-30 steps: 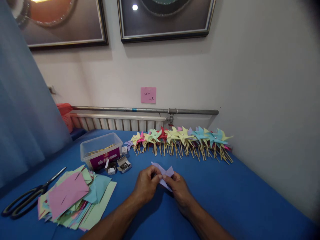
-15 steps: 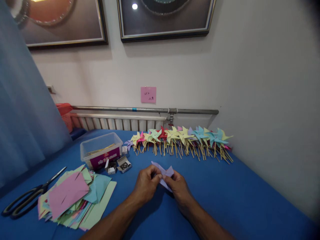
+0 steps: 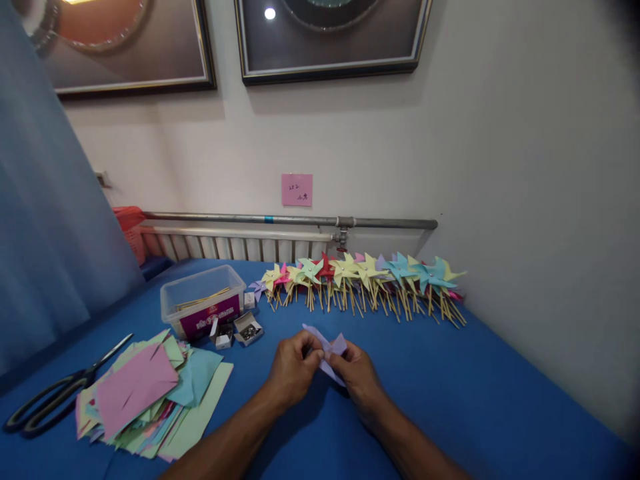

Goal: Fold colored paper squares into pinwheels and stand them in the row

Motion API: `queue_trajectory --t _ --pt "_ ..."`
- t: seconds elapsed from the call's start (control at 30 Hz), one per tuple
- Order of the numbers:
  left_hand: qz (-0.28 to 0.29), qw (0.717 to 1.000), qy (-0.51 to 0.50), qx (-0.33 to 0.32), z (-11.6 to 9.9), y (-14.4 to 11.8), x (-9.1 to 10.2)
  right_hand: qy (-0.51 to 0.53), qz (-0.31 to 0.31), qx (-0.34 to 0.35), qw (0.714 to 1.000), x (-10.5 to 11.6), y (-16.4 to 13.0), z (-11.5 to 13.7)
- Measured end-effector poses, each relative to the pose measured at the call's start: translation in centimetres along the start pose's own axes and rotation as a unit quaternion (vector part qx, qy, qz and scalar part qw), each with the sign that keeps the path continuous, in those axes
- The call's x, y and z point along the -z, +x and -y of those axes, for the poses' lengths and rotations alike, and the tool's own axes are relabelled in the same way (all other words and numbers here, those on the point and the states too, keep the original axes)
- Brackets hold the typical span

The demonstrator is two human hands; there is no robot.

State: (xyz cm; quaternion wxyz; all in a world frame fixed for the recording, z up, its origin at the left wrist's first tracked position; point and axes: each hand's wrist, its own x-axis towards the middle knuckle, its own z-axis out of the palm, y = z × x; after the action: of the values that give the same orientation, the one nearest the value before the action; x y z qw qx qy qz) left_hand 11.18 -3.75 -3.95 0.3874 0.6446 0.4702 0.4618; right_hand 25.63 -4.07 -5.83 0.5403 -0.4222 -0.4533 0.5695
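Note:
Between my two hands, above the blue-covered table (image 3: 440, 400), is a sheet of purple paper (image 3: 339, 345) with its corners bent inward. My left hand (image 3: 295, 365) pinches it near the centre with thumb and forefinger. From the other side my right hand (image 3: 356, 371) grips it, thumb on top and fingers mostly hidden behind. Both thumbs meet close to the middle of the paper. Left of my hands stand two small open boxes of metal pins, one box (image 3: 249, 329) tilted toward me and another box (image 3: 223, 337) beside it.
Finished paper pinwheels (image 3: 367, 270) on sticks lie in a row along the back. A clear plastic tub (image 3: 200, 293) holding sticks stands at the left. In front of it are a pile of cut coloured paper (image 3: 137, 390) and black-handled scissors (image 3: 65, 393).
Very little differs. The purple paper's right-hand corner has shifted slightly, while both hands stay in nearly the same place.

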Motion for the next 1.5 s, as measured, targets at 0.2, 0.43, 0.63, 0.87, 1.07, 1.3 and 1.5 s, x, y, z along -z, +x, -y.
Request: queue_trajectory --t 0.2,0.43,0.63,0.87,1.07,1.3,1.5 --pt "0.005 1.0 0.014 0.001 -0.1 0.1 0.2 0.001 0.012 0.001 1.0 -0.1 -0.2 0.1" --pt "0.001 1.0 0.019 -0.01 0.2 0.2 0.2 -0.017 0.012 0.007 1.0 0.3 0.1 -0.5" --pt "-0.007 1.0 0.008 -0.012 0.2 0.1 0.2 0.032 0.022 0.0 0.999 0.1 0.0 -0.3" --pt "-0.008 1.0 -0.021 -0.011 0.1 0.0 0.1 0.061 0.02 -0.01 0.998 -0.1 0.0 -0.3" --pt "-0.06 0.993 -0.094 0.042 0.3 0.5 0.1 0.065 0.005 -0.011 0.998 0.2 0.2 -0.5" --pt "-0.031 0.962 -0.219 0.158 0.5 0.9 0.1 0.068 0.012 -0.021 0.997 0.1 0.2 -0.4" --pt "-0.012 0.963 -0.22 0.155 0.5 0.8 -0.2 0.047 -0.008 -0.011 0.999 0.3 0.7 -1.0"
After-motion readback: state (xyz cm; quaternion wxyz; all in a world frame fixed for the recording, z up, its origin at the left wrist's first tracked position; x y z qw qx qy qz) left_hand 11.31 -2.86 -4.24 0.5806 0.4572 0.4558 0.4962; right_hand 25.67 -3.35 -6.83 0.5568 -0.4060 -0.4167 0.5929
